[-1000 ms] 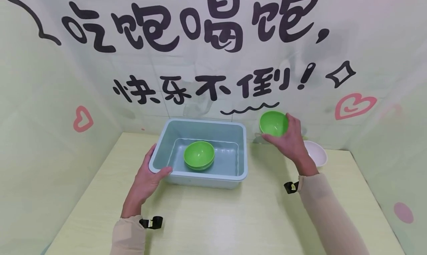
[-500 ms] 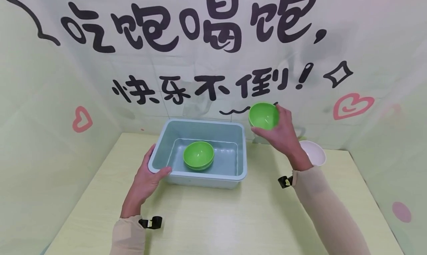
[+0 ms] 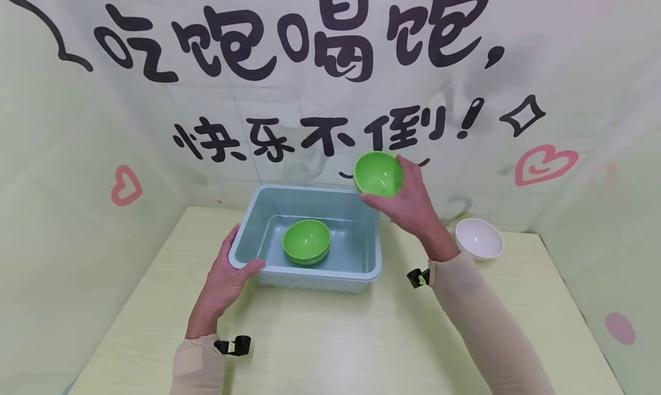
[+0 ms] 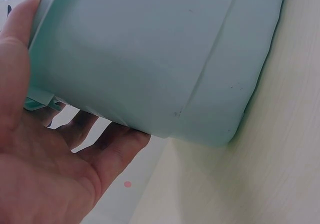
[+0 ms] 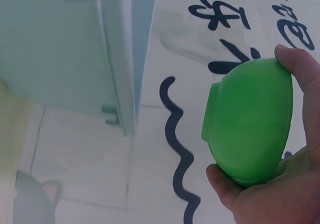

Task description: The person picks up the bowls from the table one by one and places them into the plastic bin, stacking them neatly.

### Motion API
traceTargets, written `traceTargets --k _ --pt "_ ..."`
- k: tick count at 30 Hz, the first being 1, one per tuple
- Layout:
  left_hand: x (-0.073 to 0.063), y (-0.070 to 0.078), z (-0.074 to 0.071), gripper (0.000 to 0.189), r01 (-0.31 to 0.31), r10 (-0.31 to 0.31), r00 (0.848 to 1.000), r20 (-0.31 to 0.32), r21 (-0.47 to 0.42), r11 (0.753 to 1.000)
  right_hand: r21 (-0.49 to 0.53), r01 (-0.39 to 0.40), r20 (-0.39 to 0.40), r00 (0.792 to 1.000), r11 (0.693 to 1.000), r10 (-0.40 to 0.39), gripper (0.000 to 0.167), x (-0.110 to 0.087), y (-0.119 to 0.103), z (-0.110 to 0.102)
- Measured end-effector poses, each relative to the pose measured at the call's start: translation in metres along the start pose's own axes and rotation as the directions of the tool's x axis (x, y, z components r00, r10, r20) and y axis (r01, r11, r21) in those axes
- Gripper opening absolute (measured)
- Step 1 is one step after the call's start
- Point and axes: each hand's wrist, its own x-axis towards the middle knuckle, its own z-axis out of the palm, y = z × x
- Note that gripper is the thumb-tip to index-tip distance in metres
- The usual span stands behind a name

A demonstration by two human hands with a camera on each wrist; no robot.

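Note:
A light-blue plastic basin [image 3: 320, 275] stands on the table, with stacked green bowls [image 3: 307, 240] inside it. My left hand [image 3: 227, 280] grips the basin's near left corner, thumb over the rim and fingers along the outer side, as the left wrist view [image 4: 55, 134] shows too. Raised over the basin's far right corner, another green bowl [image 3: 378, 174] is held by its rim in my right hand [image 3: 410, 202]. In the right wrist view that green bowl [image 5: 250, 121] is seen side-on, pinched between thumb and fingers.
A white bowl [image 3: 479, 238] sits on the pale wooden table [image 3: 320, 343] at the back right, past my right forearm. Behind the table hangs a printed cloth backdrop [image 3: 289, 102] with large black characters, and more cloth closes off both sides.
My right hand has carried the green bowl leftward and slightly up, from beside the basin to over its far right corner. The white bowl is now fully uncovered. My left hand stays put.

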Motion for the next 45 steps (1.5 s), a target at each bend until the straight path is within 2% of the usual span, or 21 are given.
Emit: traceTargets --k 6,13,20,26,36,40,45 --pt "-0.001 -0.001 -0.001 0.104 -0.011 0.011 1.000 0.002 -0.010 1.000 -0.003 0.011 0.050 0.999 1.000 -0.011 0.110 -0.002 -0.012 0.014" --pt "-0.001 0.000 0.000 0.103 -0.010 0.010 1.000 0.012 -0.002 1.000 -0.015 -0.023 0.102 0.994 1.000 0.025 0.113 -0.007 -0.024 0.027" --pt "-0.003 0.002 -0.001 0.104 0.000 0.000 1.000 0.003 -0.002 1.000 -0.010 0.008 0.160 0.987 1.000 -0.006 0.113 -0.009 -0.036 0.045" --pt "-0.004 0.003 0.000 0.104 0.003 -0.003 1.000 0.000 0.004 1.000 -0.050 0.003 0.193 0.981 0.999 0.007 0.116 -0.011 -0.041 0.059" --pt "-0.002 0.002 -0.001 0.104 0.017 -0.017 1.000 0.005 0.010 1.000 -0.077 0.019 0.235 0.972 0.997 0.000 0.117 -0.011 -0.046 0.075" --pt "-0.002 0.002 -0.001 0.104 0.029 -0.029 1.000 0.011 0.019 0.999 -0.113 0.042 0.239 0.971 0.993 -0.014 0.117 -0.008 -0.053 0.078" --pt "-0.001 0.002 -0.002 0.103 0.013 -0.013 1.000 0.008 0.020 1.000 -0.131 0.063 0.237 0.971 0.989 -0.031 0.117 0.001 -0.059 0.081"
